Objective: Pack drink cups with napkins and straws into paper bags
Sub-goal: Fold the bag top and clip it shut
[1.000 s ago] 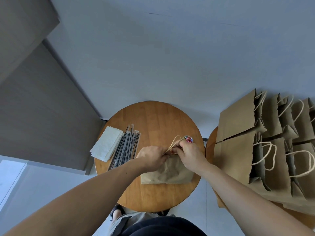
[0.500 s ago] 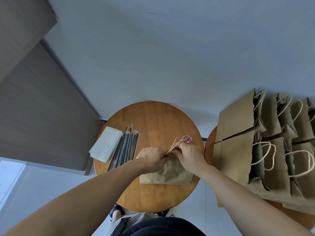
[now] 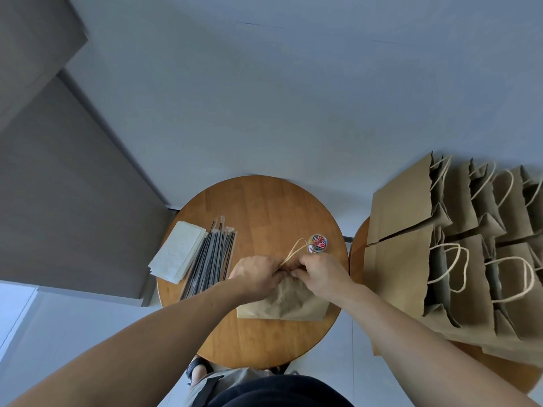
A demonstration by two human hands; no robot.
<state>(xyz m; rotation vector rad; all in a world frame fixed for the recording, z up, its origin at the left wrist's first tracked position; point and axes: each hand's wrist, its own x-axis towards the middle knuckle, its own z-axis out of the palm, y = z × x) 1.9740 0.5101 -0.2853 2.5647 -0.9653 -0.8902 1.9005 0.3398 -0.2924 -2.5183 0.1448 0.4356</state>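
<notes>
Nothing has shifted: left hand (image 3: pixel 255 274) and right hand (image 3: pixel 321 274) still pinch the paper bag (image 3: pixel 283 304) mouth at 5 o'clock on the bench (image 3: pixel 258 207). Step: closing the bag; next move probably needs a clip from the jar (image 3: pixel 318 243) at 3 o'clock.

A round wooden surface (image 3: pixel 264 207) sits at the centre of the frame. Right of its middle stands a small clear tub of coloured paper clips (image 3: pixel 318 242). A grey-brown panel (image 3: pixel 58 201) covers the left side, and a pale wall (image 3: pixel 293 98) spans the top.
</notes>
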